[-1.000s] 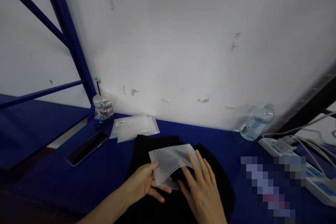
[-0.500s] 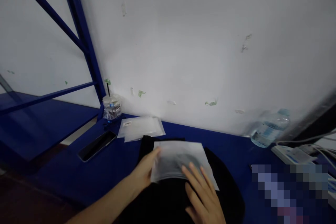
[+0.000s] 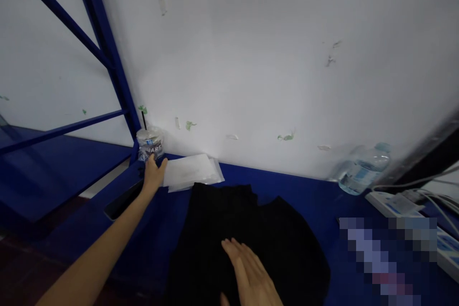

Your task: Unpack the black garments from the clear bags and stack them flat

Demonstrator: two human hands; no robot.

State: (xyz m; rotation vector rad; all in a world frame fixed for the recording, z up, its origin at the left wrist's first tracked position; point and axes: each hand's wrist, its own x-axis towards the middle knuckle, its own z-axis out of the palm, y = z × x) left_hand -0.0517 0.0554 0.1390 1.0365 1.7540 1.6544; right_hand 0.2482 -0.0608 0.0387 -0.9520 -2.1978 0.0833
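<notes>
My left hand (image 3: 154, 174) reaches to the left edge of a pile of pale plastic bags (image 3: 190, 172) by the wall, its thumb and fingers apart. Whether it pinches a bag edge is hard to tell. Black folded cloth (image 3: 229, 220) lies on the blue table in front of me. Over the cloth is my right hand (image 3: 249, 272), fingers stretched out and close together, holding nothing.
A cup with a straw (image 3: 150, 143) stands behind my left hand. A phone (image 3: 124, 201) is partly under my left forearm. At the right are a clear bottle (image 3: 364, 169), a power strip (image 3: 383, 201) with cables, and a pixelated area. Blue frame bars (image 3: 114, 76) rise at the left.
The pale bag that was between both hands over the cloth now lies on the pile. My left hand has moved left and away to the pile; my right hand has shifted slightly left and nearer.
</notes>
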